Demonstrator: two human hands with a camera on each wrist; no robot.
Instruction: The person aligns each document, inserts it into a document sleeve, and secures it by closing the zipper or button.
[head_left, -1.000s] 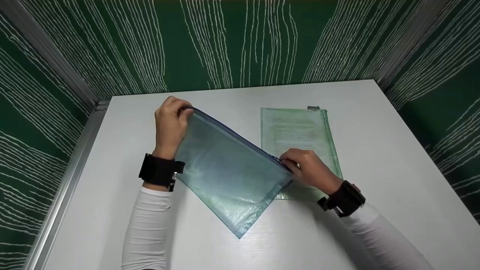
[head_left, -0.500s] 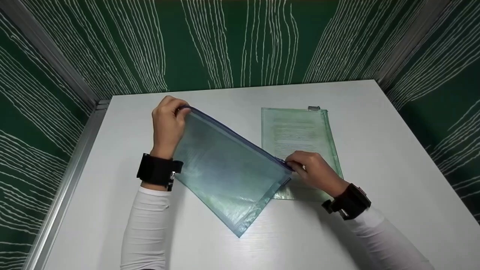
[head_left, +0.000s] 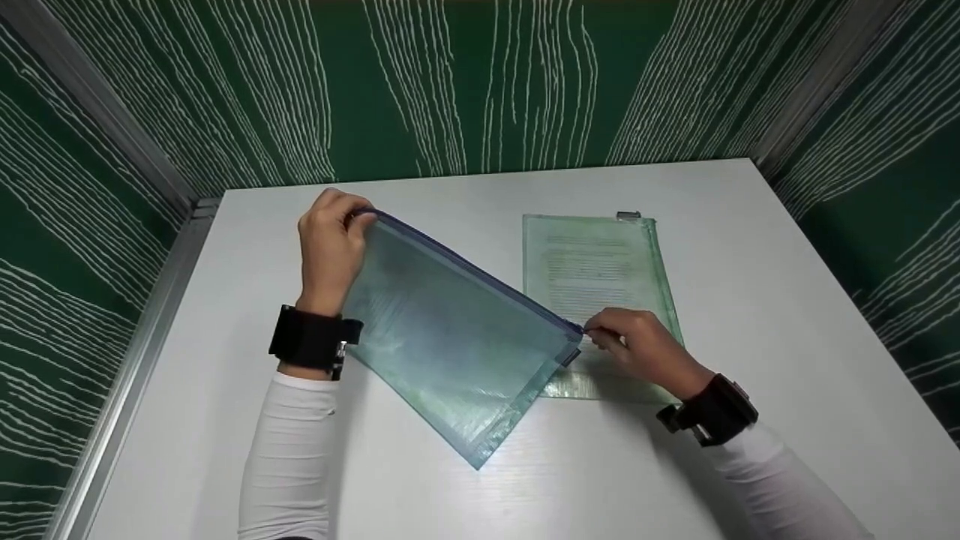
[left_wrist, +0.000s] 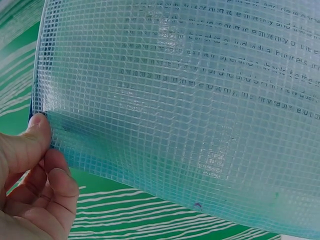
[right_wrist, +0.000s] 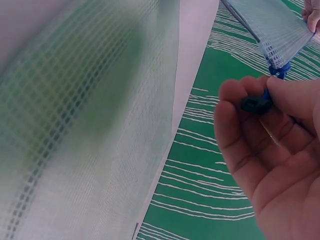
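Observation:
A translucent blue mesh zipper pouch (head_left: 450, 337) hangs tilted above the white table, its dark blue zipper edge slanting down to the right. At its upper left corner, my left hand (head_left: 330, 244) pinches the edge between thumb and fingers. Printed text shows through the mesh (left_wrist: 175, 100) in the left wrist view. My right hand (head_left: 649, 349) is at the zipper's lower right end. The right wrist view shows its thumb and fingers pinching a dark zipper pull (right_wrist: 256, 104), just off the blue slider (right_wrist: 278, 71) at the pouch's corner.
A green mesh zipper pouch (head_left: 585, 255) with a printed sheet inside lies flat on the white table (head_left: 262, 450), partly behind the blue pouch and right hand. Green walls with white lines (head_left: 517, 90) stand around the back and sides.
My right hand has slid right and slightly down, with the zipper slider now at the pouch's corner. My left hand has shifted a little to the left and up, still holding its corner.

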